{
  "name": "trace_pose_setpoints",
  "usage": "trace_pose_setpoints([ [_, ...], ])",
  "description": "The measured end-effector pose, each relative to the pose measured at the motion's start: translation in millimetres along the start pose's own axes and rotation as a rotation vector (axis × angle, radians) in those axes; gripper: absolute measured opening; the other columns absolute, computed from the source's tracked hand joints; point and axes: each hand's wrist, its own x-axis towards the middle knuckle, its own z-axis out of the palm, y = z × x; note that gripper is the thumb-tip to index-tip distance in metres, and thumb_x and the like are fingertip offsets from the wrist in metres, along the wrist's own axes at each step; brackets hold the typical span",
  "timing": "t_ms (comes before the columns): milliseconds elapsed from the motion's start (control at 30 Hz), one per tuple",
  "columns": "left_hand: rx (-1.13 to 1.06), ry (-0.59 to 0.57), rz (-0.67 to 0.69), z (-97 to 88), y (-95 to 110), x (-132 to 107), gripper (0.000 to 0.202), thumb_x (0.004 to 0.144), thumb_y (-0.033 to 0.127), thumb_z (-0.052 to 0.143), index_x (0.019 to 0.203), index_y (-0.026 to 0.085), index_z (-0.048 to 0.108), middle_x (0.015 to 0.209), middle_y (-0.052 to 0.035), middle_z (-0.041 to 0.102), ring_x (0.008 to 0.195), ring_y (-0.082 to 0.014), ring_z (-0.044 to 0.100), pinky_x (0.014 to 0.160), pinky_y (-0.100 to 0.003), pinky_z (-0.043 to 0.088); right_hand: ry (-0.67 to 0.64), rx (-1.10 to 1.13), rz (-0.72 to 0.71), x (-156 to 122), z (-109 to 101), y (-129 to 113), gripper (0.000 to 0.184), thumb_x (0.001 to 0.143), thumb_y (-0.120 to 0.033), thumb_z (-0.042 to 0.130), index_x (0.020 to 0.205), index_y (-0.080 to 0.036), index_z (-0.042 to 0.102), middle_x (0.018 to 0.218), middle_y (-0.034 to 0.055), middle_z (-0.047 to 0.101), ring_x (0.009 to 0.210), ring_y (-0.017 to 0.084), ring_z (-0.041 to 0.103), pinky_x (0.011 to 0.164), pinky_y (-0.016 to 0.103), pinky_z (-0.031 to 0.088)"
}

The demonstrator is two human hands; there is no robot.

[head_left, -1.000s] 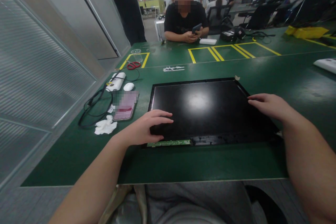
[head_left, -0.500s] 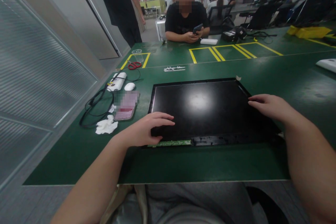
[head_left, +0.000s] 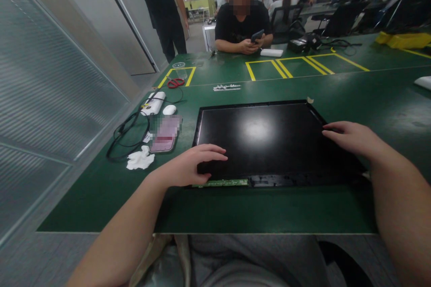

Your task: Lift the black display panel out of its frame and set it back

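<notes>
A black LCD panel [head_left: 269,148] lies flat on the green table, its glossy screen facing up and catching a bright reflection. Along its near edge, on the left, runs a narrow green circuit board [head_left: 229,183]. My left hand [head_left: 198,163] rests over the panel's near left corner, fingers stretched across the screen and thumb apart, close to the circuit board. At the right edge of the panel is my right hand [head_left: 350,139], with its thumb and fingers slightly apart by the frame. Whether its fingertips press on the frame is hard to make out.
Left of the panel lie a phone [head_left: 166,136], a crumpled tissue [head_left: 140,159], a white mouse-shaped object [head_left: 169,110], black cable [head_left: 116,143] and red-handled scissors [head_left: 175,83]. White strips [head_left: 227,87] lie beyond the panel. Across the table sits a person [head_left: 244,27] holding a phone.
The whole view has shifted a little, so everything appears slightly farther right. Both hands keep about the same place on the panel, which has not visibly moved on the table.
</notes>
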Motion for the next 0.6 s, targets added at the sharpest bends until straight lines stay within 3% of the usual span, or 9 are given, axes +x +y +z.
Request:
trace_pose_setpoints([
  [100, -0.016, 0.045, 0.01, -1.6, -1.5, -0.4, 0.049, 0.085, 0.014, 0.07, 0.134, 0.023, 0.069, 0.145, -0.0124, 0.064, 0.132, -0.0277, 0.062, 0.114, -0.041, 0.047, -0.055, 0.047, 0.066, -4.8, -7.3, -8.5, 0.049, 0.085, -0.045, 0.054, 0.119, -0.018, 0.078, 0.126, 0.0134, 0.075, 0.117, 0.034, 0.069, 0.099, 0.043, 0.054],
  [200, 0.022, 0.198, -0.031, -3.5, -5.1, -0.4, 0.038, 0.093, 0.026, 0.068, 0.131, 0.022, 0.07, 0.143, -0.014, 0.064, 0.132, -0.0286, 0.061, 0.115, -0.044, 0.046, -0.081, 0.092, 0.11, -8.1, -13.1, -13.4, 0.05, 0.085, -0.045, 0.055, 0.121, -0.019, 0.077, 0.125, 0.0128, 0.075, 0.117, 0.033, 0.068, 0.099, 0.042, 0.053],
  [300, 0.175, 0.383, -0.193, -3.8, -13.6, 0.1, 0.039, 0.095, 0.03, 0.062, 0.131, 0.017, 0.068, 0.145, -0.0173, 0.061, 0.137, -0.0319, 0.057, 0.118, -0.05, 0.042, -0.106, 0.122, 0.142, -9.4, -16.6, -14.8, 0.051, 0.085, -0.045, 0.054, 0.124, -0.021, 0.076, 0.118, 0.0119, 0.077, 0.111, 0.032, 0.069, 0.095, 0.042, 0.053],
  [367, 0.295, 0.43, -0.335, -2.3, -21.7, 0.6, 0.044, 0.094, 0.031, 0.06, 0.134, 0.014, 0.065, 0.147, -0.0199, 0.059, 0.14, -0.0351, 0.053, 0.119, -0.054, 0.04, -0.102, 0.126, 0.142, -9.2, -17.1, -14.4, 0.051, 0.084, -0.046, 0.054, 0.124, -0.022, 0.076, 0.115, 0.0115, 0.077, 0.108, 0.032, 0.069, 0.093, 0.042, 0.053],
  [467, 0.372, 0.349, -0.503, 2.3, -33.1, 1.9, 0.056, 0.094, 0.034, 0.059, 0.144, 0.009, 0.057, 0.148, -0.0237, 0.058, 0.14, -0.0393, 0.053, 0.118, -0.058, 0.039, -0.085, 0.122, 0.129, -7.6, -14.8, -11.9, 0.05, 0.083, -0.047, 0.055, 0.121, -0.023, 0.078, 0.112, 0.0108, 0.077, 0.104, 0.032, 0.069, 0.091, 0.042, 0.054],
  [600, 0.379, 0.24, -0.567, 8.1, -40.0, 2.8, 0.062, 0.097, 0.034, 0.053, 0.153, 0.007, 0.047, 0.158, -0.0252, 0.05, 0.147, -0.0417, 0.043, 0.119, -0.06, 0.036, -0.052, 0.145, 0.093, -4.0, -8.1, -6.3, 0.049, 0.081, -0.048, 0.055, 0.117, -0.024, 0.079, 0.108, 0.0097, 0.078, 0.099, 0.031, 0.07, 0.088, 0.042, 0.054],
])
